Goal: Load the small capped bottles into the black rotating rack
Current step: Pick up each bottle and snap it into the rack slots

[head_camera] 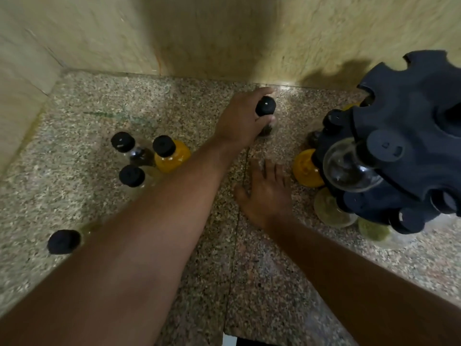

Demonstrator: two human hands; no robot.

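My left hand [240, 118] reaches to the back of the counter and grips a small black-capped bottle [266, 107] that stands near the wall. My right hand [265, 193] rests flat on the counter with fingers spread, just left of the black rotating rack [409, 136]. The rack holds several bottles by their necks, among them an orange one [305, 171] and a clear one [349, 168]. On the left stand three loose bottles: an orange one [169, 152], a dark one [124, 143] and a pale one [132, 176]. Another capped bottle [63, 241] stands at the near left.
The speckled granite counter [99, 121] ends at tiled walls at the back and left. A seam [239, 221] runs through the counter between my arms. The rack fills the right side.
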